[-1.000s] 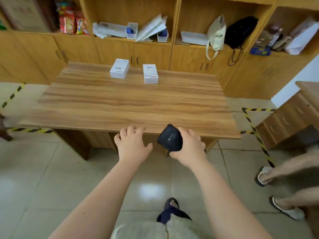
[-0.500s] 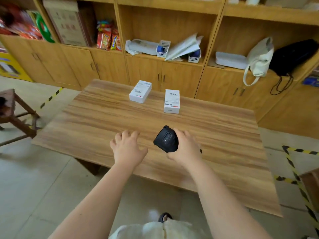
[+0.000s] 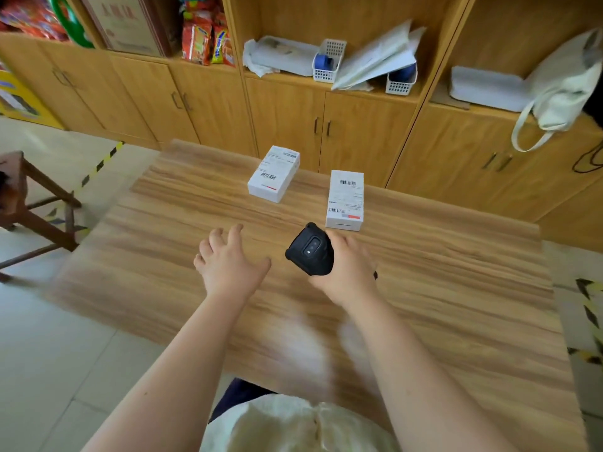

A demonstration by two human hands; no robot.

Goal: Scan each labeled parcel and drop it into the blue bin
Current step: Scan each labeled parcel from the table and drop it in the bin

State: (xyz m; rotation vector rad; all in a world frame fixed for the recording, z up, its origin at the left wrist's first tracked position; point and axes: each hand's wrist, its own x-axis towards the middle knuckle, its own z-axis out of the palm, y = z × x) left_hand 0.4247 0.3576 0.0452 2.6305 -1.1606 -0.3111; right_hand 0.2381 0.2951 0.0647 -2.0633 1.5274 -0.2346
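Left grip (image 3: 228, 265): centre of the frame, over the wooden surface (image 3: 424, 272), fingers spread and relaxed, nothing in it. You cannot tell whether it touches the wood.

Right grip (image 3: 349, 269): just right of centre, fingers curled round a black scanner (image 3: 311, 251). The scanner's lens face is turned up toward you, and its top end sits just below the near corner of the right parcel (image 3: 346, 199).

Parcels: two white boxes, labels and barcodes facing up, both lying flat near the far edge of the surface in the upper middle of the frame. The left parcel (image 3: 274, 172) is angled, well apart from your left grip. The right parcel lies squarer to you. The two are near each other, not touching.

Surroundings: wooden cabinets (image 3: 287, 125) run across the top of the frame. On the shelf above them are white mesh baskets (image 3: 329, 62), papers and red snack packets (image 3: 205, 40). A pale tote bag (image 3: 561, 89) hangs at upper right. A dark wooden stool (image 3: 29, 197) stands at the left edge.
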